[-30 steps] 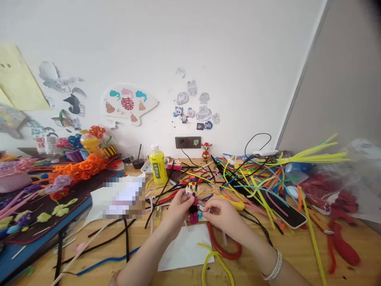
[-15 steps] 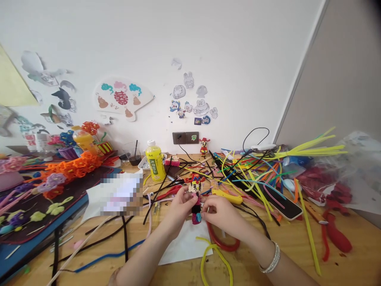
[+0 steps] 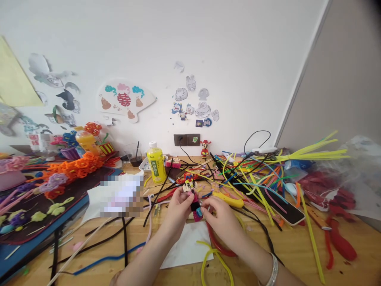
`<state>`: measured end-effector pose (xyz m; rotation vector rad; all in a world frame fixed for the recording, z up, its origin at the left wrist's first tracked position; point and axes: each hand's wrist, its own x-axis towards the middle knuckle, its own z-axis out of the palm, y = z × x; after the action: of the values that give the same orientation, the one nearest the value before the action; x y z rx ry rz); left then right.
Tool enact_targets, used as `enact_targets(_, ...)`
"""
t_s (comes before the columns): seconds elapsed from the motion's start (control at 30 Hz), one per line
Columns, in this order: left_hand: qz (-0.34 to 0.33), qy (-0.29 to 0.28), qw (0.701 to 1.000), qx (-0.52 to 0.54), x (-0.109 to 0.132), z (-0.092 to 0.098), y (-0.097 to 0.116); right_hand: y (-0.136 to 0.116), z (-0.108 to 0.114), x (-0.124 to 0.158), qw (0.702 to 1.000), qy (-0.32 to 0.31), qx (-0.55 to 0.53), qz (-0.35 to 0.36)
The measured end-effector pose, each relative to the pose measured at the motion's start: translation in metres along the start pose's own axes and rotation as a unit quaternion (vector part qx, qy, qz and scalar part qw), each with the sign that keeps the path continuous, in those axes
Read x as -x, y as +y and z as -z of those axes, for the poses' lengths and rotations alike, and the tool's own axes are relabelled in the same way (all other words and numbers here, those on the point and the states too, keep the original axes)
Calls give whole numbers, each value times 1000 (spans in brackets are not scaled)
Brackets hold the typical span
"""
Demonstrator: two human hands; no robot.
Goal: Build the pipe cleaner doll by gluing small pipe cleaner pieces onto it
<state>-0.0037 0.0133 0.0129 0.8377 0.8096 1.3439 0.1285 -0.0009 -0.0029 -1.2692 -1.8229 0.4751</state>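
Note:
My left hand is closed round the upper body of a small doll, which looks made of pipe cleaners. The doll has a red and blue hat, a pale yellow face with black marks, and a pink and black body. It leans a little, its foot end toward me. My right hand pinches at a small blue piece on the doll's lower right side; whether that piece is fixed to the doll I cannot tell. Under the hands lies a white paper sheet, with a yellow pipe cleaner looped beside it.
Behind the hands stand a yellow drink bottle and a similar doll. A yellow-handled tool with a black cord lies right of centre. Pipe cleaners and a phone crowd the right; orange flowers fill the left.
The doll has tilted, its head shifting left and its foot end right. My right fingers have stayed at the blue piece. The camera view has shifted slightly.

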Motion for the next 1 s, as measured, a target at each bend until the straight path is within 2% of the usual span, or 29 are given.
enact_targets(0.13,-33,39,998,36,-2,0,1,-5,0,6,986,68,91,121)
enact_targets(0.23,-47,55,996,50,-2,3,1,-5,-5,10,955,95,178,219)
enact_targets(0.33,-55,59,995,57,-2,4,1,-1,-14,12,923,120,244,273)
enact_targets(0.43,-66,62,993,77,-2,3,2,3,-22,13,907,138,278,286)
enact_targets(0.53,-71,74,990,93,-1,2,0,5,-26,14,903,158,289,276)
enact_targets(0.83,-91,98,987,94,3,0,-5,6,-30,15,920,143,264,253)
enact_targets(0.93,-95,86,987,98,3,-1,-4,5,-28,15,924,133,259,249)
enact_targets(1.0,-99,62,988,97,2,0,-2,4,-25,17,937,117,229,237)
